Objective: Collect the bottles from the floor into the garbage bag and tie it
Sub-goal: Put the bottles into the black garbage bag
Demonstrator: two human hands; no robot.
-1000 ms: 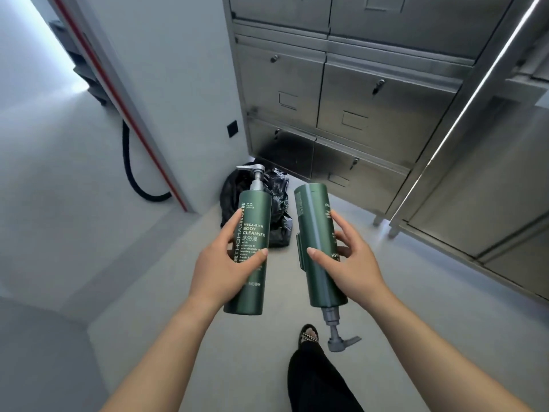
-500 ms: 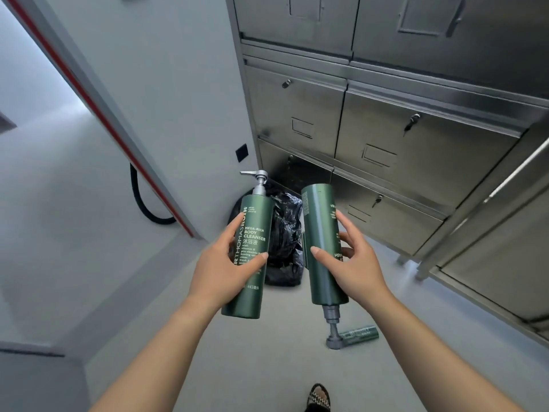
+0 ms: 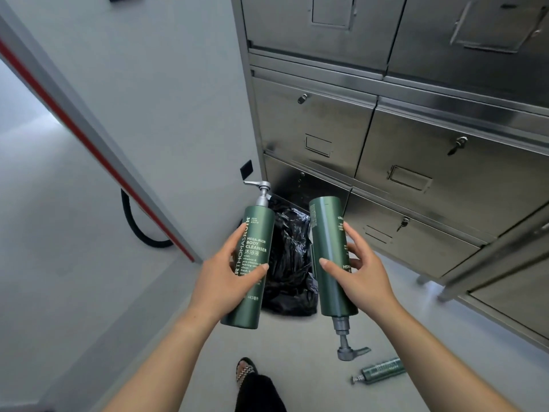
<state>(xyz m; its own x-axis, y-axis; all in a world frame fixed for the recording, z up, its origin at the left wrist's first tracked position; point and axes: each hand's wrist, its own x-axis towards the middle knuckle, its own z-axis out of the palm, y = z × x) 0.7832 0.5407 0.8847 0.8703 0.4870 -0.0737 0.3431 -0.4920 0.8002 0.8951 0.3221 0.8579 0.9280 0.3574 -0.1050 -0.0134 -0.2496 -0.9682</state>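
Note:
My left hand (image 3: 225, 278) grips a dark green pump bottle (image 3: 255, 230) labelled body cleanser, held upright with its silver pump on top. My right hand (image 3: 361, 275) grips a second green pump bottle (image 3: 328, 233) held upside down, its grey pump pointing at the floor. Between and behind the two bottles a crumpled black garbage bag (image 3: 289, 260) lies on the floor in the corner by the cabinet. A third, smaller green bottle (image 3: 381, 370) lies on its side on the floor at the lower right.
Stainless steel drawer cabinets (image 3: 395, 144) fill the right and back. A white wall panel with a red-edged frame (image 3: 89, 135) stands at the left, with a black hose (image 3: 139, 230) below it. My foot in a sandal (image 3: 245, 371) is on the grey floor.
The view has moved closer to the corner and tilted up. Both hands keep their bottles. The small bottle on the floor has come into fuller view at the lower right.

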